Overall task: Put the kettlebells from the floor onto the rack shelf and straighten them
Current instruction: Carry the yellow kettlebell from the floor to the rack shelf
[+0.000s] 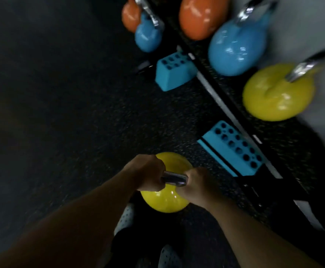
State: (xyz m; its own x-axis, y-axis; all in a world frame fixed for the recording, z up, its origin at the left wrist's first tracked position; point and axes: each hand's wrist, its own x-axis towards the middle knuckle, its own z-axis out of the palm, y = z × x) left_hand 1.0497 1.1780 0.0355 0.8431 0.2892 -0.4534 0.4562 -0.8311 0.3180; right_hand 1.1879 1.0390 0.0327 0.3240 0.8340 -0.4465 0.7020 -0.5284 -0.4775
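A yellow kettlebell (164, 201) with a chrome handle hangs low in front of me over the dark floor. My left hand (148, 174) and my right hand (197, 182) both grip its handle, one at each end. On the black rack shelf (285, 144) at the right stand a yellow kettlebell (273, 95), a blue kettlebell (237, 49) and an orange kettlebell (198, 18). A smaller blue kettlebell (148, 35) and a smaller orange kettlebell (129, 16) sit at the top, left of the shelf edge. The picture is blurred.
Two blue blocks with holes, one (172, 72) and another (233, 147), lie on the floor against the rack's front edge. My light shoes (126, 217) show below the held kettlebell. Dark rubber floor (61, 113) spreads to the left.
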